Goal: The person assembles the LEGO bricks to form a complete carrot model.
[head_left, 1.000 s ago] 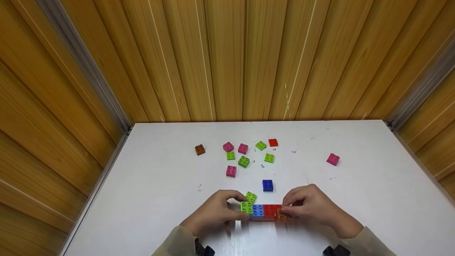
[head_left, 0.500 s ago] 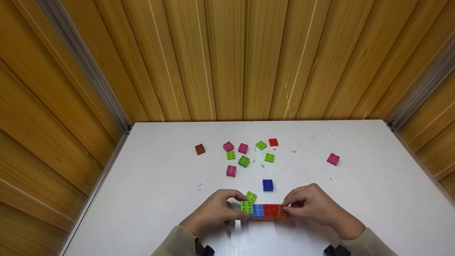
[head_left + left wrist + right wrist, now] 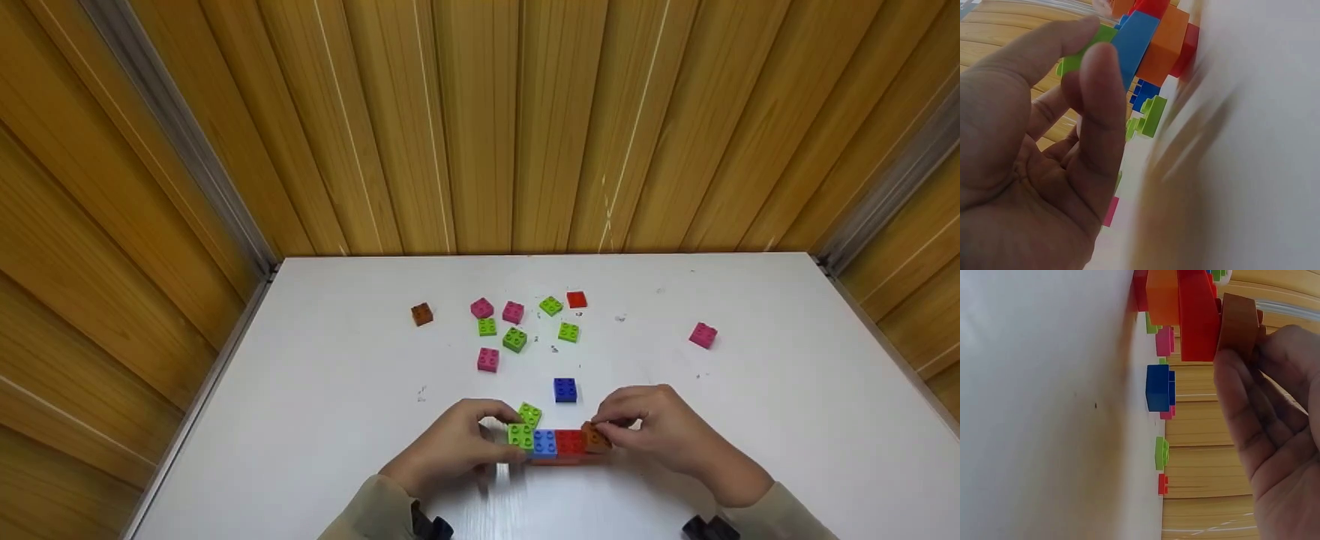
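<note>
My left hand grips a light green brick at the left end of a built row, thumb in front and fingers behind. Beside it sit a light blue brick and a red brick. Beneath them, an orange brick and another red brick show in the left wrist view. My right hand pinches a brown brick between thumb and fingers. That brick is tilted at the studded top of the red brick's right end; whether it is joined cannot be told.
A loose light green brick lies just behind the row, with a dark blue brick farther back. Several pink, green, red and brown bricks are scattered beyond on the white table. One pink brick lies far right. Wood-patterned panels enclose the table.
The brown brick has moved slightly up and back at the row's right end and now tilts there. My right hand shifted slightly with it; the left hand stayed in place.
</note>
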Motion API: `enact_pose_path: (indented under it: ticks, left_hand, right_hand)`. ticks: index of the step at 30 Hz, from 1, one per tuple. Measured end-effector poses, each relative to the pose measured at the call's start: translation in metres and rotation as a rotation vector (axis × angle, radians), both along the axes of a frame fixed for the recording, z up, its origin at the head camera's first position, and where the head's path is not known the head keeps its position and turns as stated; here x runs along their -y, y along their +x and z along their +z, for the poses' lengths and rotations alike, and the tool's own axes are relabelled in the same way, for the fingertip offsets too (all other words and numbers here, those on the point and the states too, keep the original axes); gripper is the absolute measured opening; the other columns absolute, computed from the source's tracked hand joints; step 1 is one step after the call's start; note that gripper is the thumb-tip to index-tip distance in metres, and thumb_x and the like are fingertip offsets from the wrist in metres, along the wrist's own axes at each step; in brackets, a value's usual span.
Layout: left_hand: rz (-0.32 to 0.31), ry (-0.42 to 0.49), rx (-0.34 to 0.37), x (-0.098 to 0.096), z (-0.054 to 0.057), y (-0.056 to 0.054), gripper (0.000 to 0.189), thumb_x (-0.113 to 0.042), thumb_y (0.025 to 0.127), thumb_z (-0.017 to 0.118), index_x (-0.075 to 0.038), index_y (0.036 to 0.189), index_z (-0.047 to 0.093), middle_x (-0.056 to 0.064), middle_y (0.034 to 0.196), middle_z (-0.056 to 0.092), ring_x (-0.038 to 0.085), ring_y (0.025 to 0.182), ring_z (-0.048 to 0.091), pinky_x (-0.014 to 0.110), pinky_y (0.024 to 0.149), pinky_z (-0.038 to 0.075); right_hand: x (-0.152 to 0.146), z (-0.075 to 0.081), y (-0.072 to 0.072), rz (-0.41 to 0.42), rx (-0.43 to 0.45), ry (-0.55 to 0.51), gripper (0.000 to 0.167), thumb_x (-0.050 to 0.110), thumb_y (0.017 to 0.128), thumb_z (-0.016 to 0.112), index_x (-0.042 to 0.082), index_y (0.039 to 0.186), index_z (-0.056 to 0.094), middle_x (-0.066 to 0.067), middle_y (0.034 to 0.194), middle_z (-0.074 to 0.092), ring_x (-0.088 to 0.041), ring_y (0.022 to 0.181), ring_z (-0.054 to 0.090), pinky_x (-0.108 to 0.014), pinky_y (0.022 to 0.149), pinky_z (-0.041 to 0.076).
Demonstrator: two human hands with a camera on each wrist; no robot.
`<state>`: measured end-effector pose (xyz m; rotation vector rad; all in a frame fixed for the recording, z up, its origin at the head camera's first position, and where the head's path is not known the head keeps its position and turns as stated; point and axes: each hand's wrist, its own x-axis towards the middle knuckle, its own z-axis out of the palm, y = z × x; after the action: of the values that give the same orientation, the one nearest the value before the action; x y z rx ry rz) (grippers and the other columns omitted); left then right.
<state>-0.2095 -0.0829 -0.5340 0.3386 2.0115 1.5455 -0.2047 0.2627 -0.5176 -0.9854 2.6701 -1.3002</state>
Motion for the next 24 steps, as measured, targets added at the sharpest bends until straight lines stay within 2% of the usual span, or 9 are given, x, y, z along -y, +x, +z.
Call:
enact_pose_path:
  ticks: [6, 11, 14, 18, 21, 24]
  left_hand:
    - [-0.008, 0.000, -0.003, 0.000, -0.001, 0.000, 0.033, -0.023, 0.093, 0.095, -0.029, 0.122, 0.081, 0.002, 0.113, 0.085, 0.013, 0.057, 0.063, 0.025, 0.057, 0.054]
    - [-0.010, -0.001, -0.005, 0.001, -0.001, 0.000, 0.032, -0.025, 0.093, 0.095, -0.029, 0.122, 0.082, -0.002, 0.119, 0.083, 0.014, 0.059, 0.064, 0.025, 0.057, 0.055]
    - [-0.008, -0.002, 0.001, 0.000, -0.001, 0.000, 0.032, -0.025, 0.093, 0.095, -0.029, 0.122, 0.082, -0.002, 0.121, 0.083, 0.014, 0.060, 0.063, 0.026, 0.057, 0.055]
    - [-0.006, -0.003, 0.009, 0.000, -0.001, -0.001, 0.032, -0.025, 0.093, 0.095, -0.029, 0.122, 0.082, -0.002, 0.121, 0.082, 0.015, 0.060, 0.064, 0.026, 0.057, 0.055]
    - [-0.006, 0.000, 0.008, 0.001, -0.001, -0.001, 0.032, -0.025, 0.093, 0.095, -0.029, 0.122, 0.081, -0.001, 0.120, 0.083, 0.014, 0.059, 0.063, 0.025, 0.056, 0.055]
    - [-0.004, 0.003, 0.006, 0.001, 0.000, 0.000, 0.032, -0.026, 0.093, 0.095, -0.028, 0.122, 0.081, 0.000, 0.119, 0.083, 0.014, 0.057, 0.063, 0.025, 0.055, 0.055]
  right_hand:
    - [0.000, -0.002, 0.001, 0.018, 0.086, -0.013, 0.011, 0.019, 0.107, 0.080, 0.024, 0.111, 0.090, 0.004, 0.109, 0.085, -0.002, 0.099, 0.071, -0.022, 0.080, 0.060]
    - [0.001, -0.005, 0.000, 0.016, 0.192, -0.041, 0.011, 0.024, 0.104, 0.084, 0.020, 0.114, 0.085, -0.001, 0.112, 0.084, -0.002, 0.094, 0.069, -0.022, 0.081, 0.059]
    - [0.000, -0.006, -0.003, -0.008, 0.357, -0.056, 0.025, 0.025, 0.104, 0.084, 0.009, 0.123, 0.082, -0.008, 0.119, 0.083, -0.008, 0.097, 0.071, -0.024, 0.081, 0.058]
    - [-0.002, -0.010, -0.006, -0.040, 0.658, -0.093, 0.046, 0.029, 0.107, 0.078, -0.003, 0.140, 0.073, -0.014, 0.125, 0.080, -0.017, 0.098, 0.073, -0.027, 0.078, 0.060]
    - [-0.003, -0.013, -0.008, -0.025, 0.816, -0.131, 0.050, 0.032, 0.110, 0.073, -0.006, 0.142, 0.071, -0.014, 0.112, 0.084, -0.016, 0.087, 0.076, -0.027, 0.071, 0.061]
    - [-0.004, -0.016, -0.008, -0.001, 0.898, -0.161, 0.049, 0.034, 0.112, 0.070, -0.007, 0.138, 0.073, -0.014, 0.096, 0.086, -0.014, 0.078, 0.079, -0.025, 0.067, 0.062]
